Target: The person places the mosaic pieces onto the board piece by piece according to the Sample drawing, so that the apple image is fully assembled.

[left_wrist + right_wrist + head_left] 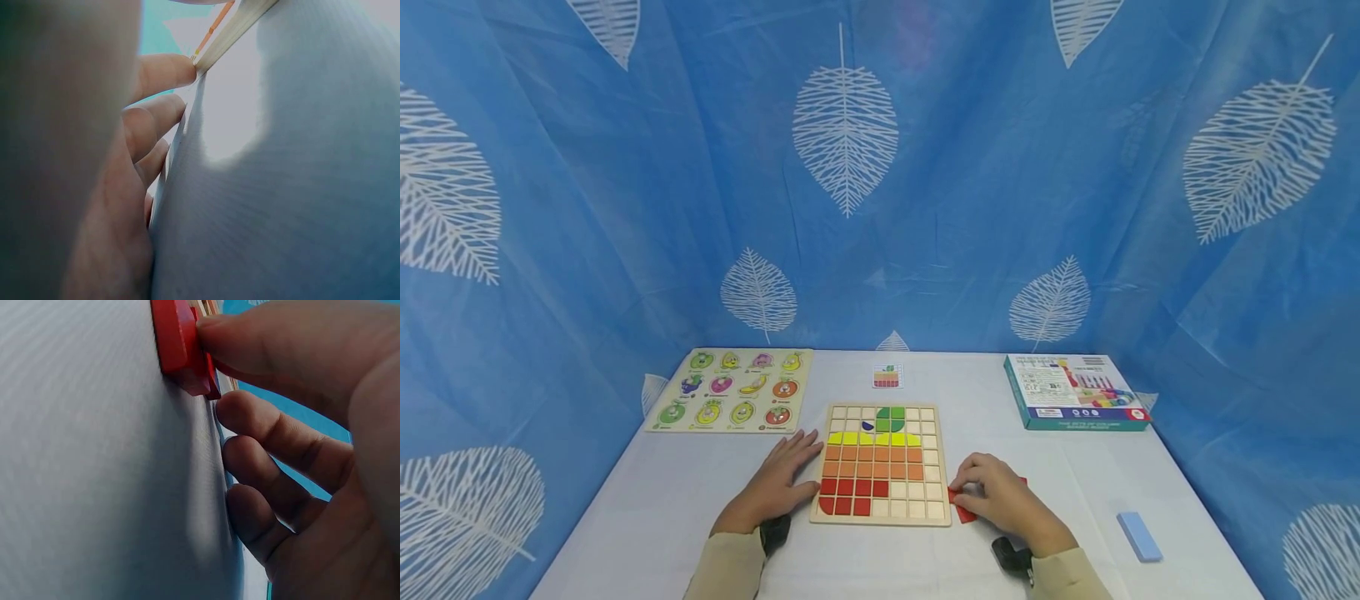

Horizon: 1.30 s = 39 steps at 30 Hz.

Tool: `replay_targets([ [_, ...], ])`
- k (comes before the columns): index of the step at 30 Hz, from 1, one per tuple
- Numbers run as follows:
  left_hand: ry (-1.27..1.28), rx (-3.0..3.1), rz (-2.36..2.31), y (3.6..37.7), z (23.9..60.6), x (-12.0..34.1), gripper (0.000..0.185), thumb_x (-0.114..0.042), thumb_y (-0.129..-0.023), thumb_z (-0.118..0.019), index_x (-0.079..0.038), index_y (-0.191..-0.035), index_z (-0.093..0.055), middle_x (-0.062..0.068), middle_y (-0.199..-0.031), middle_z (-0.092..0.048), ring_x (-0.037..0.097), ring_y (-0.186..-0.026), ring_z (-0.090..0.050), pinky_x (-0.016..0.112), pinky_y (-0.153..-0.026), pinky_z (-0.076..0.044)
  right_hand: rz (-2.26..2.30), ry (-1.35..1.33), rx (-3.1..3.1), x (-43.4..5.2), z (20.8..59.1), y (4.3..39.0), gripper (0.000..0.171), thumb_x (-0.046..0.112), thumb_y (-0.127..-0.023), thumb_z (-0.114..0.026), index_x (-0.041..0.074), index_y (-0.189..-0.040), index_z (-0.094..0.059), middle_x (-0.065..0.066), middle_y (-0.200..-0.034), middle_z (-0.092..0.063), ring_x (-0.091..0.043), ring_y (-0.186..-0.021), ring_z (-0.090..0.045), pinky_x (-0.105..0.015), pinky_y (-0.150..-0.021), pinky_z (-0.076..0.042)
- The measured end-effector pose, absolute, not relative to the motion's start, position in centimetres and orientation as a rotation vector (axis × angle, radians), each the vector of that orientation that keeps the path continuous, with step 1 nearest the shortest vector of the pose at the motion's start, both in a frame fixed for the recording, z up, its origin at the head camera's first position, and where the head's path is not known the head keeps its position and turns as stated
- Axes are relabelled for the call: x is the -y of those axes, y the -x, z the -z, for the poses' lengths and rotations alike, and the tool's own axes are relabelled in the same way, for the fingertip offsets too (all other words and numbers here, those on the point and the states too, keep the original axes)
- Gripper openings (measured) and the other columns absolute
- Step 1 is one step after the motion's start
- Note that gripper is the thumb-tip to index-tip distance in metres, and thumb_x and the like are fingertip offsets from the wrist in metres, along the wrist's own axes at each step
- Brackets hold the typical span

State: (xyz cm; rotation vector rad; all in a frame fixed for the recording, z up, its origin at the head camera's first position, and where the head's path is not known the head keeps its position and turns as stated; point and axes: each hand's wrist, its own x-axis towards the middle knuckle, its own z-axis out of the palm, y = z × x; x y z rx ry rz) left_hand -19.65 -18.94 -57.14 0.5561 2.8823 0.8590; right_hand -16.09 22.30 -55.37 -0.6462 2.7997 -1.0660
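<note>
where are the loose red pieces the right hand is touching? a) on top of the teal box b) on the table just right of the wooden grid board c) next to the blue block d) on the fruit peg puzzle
b: the person's right hand has its fingers on the flat red wooden pieces, which lie on the white table against the right edge of the square wooden grid board.

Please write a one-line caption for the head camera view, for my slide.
Left hand rests flat beside the mosaic board; right hand touches red pieces on the table.
</note>
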Motion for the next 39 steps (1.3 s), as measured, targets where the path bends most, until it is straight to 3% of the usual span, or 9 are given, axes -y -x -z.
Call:
replay_targets([
  [13,-0.556,-2.878,-0.853,19.5,56.9,18.9,0.068,-0.027,-0.091,-0.072,-0.009,-0.154,-0.055,0.006,-0.166,-0.039,0.029,-0.157,-0.021,0.051,-0.127,-0.01,0.931,0.675,-2.954,-21.9,55.5,16.2,0.013,0.007,-0.09,-0.083,0.015,-0.1,-0.082,0.015,-0.105,-0.065,-0.01,-0.102,-0.062,-0.044,-0.095,-0.058],
  [26,-0.53,-2.892,-0.851,19.4,56.9,18.7,0.068,-0.027,-0.09,-0.074,-0.01,-0.154,-0.055,0.006,-0.166,-0.04,0.029,-0.157,-0.022,0.052,-0.127,-0.011,1.076,0.594,-2.979,-21.8,55.6,16.3,0.02,0.006,-0.086,-0.086,0.024,-0.087,-0.077,0.02,-0.094,-0.062,-0.003,-0.085,-0.059,-0.033,-0.083,-0.058],
  [33,-0.523,-2.886,-0.858,19.6,57.0,18.8,0.068,-0.027,-0.091,-0.074,-0.011,-0.154,-0.055,0.005,-0.166,-0.039,0.029,-0.157,-0.022,0.052,-0.127,-0.011,1.203,0.805,-2.889,-19.9,54.8,16.2,0.015,0.004,-0.09,-0.082,0.018,-0.089,-0.076,0.013,-0.097,-0.065,-0.008,-0.087,-0.061,-0.031,-0.08,-0.058],
  [39,-0.525,-2.879,-0.852,19.6,57.2,18.9,0.068,-0.028,-0.091,-0.074,-0.011,-0.154,-0.055,0.005,-0.166,-0.039,0.029,-0.157,-0.022,0.052,-0.127,-0.012,1.099,0.911,-2.846,-16.6,54.1,16.2,0.011,0.008,-0.092,-0.082,0.018,-0.091,-0.077,0.015,-0.097,-0.064,-0.004,-0.089,-0.059,-0.032,-0.085,-0.058],
])
